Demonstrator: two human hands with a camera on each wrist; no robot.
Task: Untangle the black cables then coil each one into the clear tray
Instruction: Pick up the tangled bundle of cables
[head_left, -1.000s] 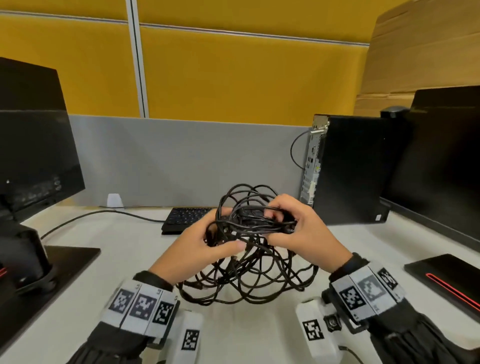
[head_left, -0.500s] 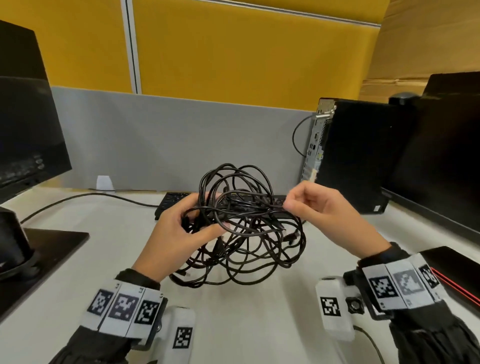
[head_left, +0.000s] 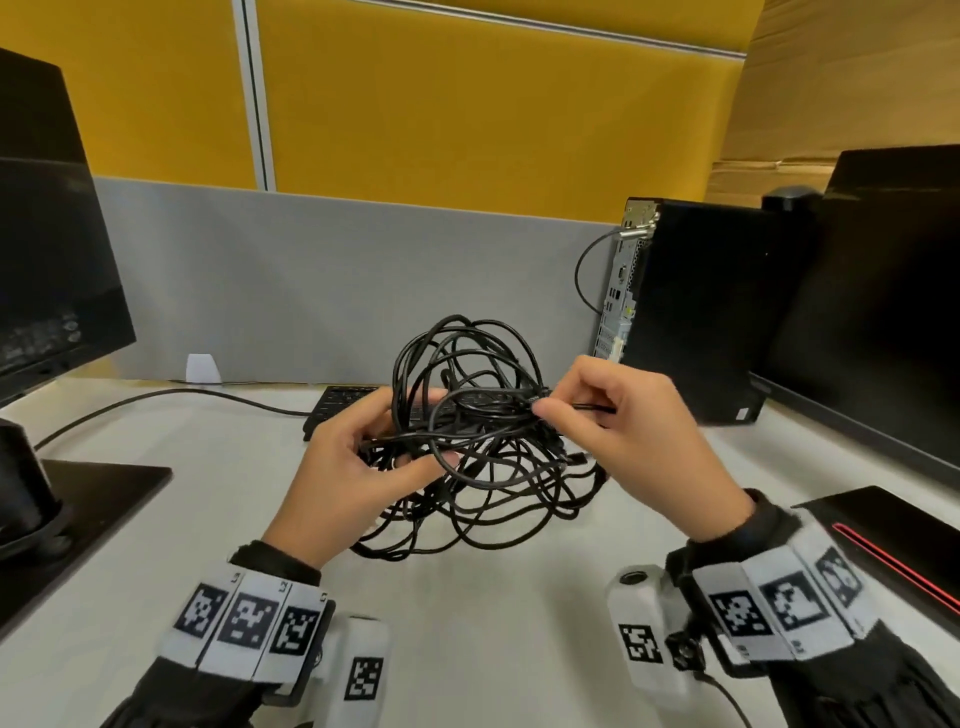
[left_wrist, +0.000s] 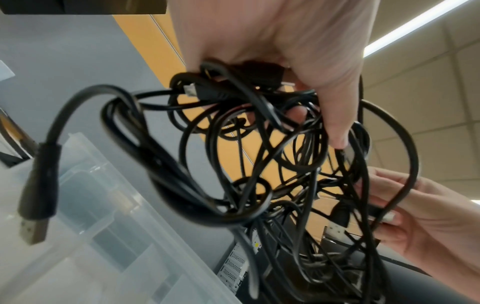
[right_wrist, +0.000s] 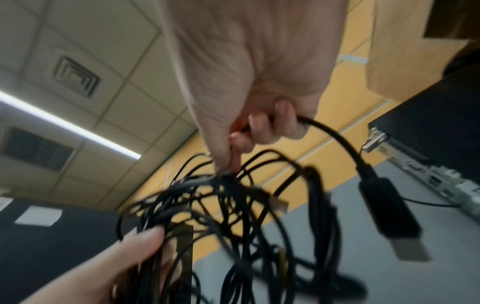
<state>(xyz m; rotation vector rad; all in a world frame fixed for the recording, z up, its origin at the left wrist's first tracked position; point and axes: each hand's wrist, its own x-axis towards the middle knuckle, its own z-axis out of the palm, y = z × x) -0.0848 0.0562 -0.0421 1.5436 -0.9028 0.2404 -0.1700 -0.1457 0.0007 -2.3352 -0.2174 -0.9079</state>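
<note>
A tangle of black cables hangs just above the white desk, held between both hands. My left hand grips the tangle's left side, thumb over the front strands. My right hand pinches one strand at the tangle's right edge between thumb and forefinger. In the right wrist view that hand also has its other fingers curled round a cable whose black plug dangles to the right. In the left wrist view the tangle hangs from my left hand, a USB plug dangles, and the clear tray lies below.
A black keyboard lies behind the tangle. A computer tower and a monitor stand at the right; another monitor and its base at the left. A grey partition closes the back.
My right hand has left its grip over the tangle's top and moved right, now pinching a single strand. The left hand keeps its hold on the tangle.
</note>
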